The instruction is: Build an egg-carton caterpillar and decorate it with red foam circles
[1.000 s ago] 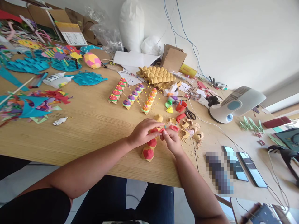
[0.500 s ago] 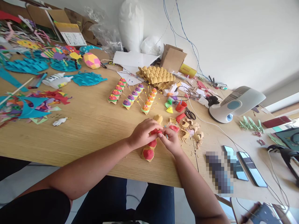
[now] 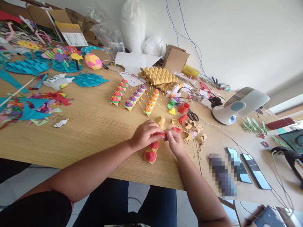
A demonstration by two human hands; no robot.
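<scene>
A strip of egg carton (image 3: 160, 121) lies on the table in front of me. Its two nearest bumps wear caps of red clay (image 3: 150, 156), while the far bump is bare. My left hand (image 3: 145, 135) reaches over the middle of the strip, fingers closed on a piece of red clay (image 3: 161, 134). From the other side my right hand (image 3: 174, 143) pinches the same piece with thumb and fingers. Both hands hide the bumps beneath them and part of the clay. Just beyond my right hand sits more red clay (image 3: 176, 129) in a clear wrapper.
Torn carton scraps (image 3: 194, 128), scissors (image 3: 193, 115) and a red cup (image 3: 183, 108) lie to the right. Decorated carton strips (image 3: 134, 97) stand farther back, before egg trays (image 3: 158, 76). A fan (image 3: 239, 105) and phones (image 3: 255, 171) are at right, paper scraps (image 3: 35, 108) at left.
My right thumb and fingers have shifted on the red clay, and more of it now shows between my hands. The egg carton strip has stayed in place.
</scene>
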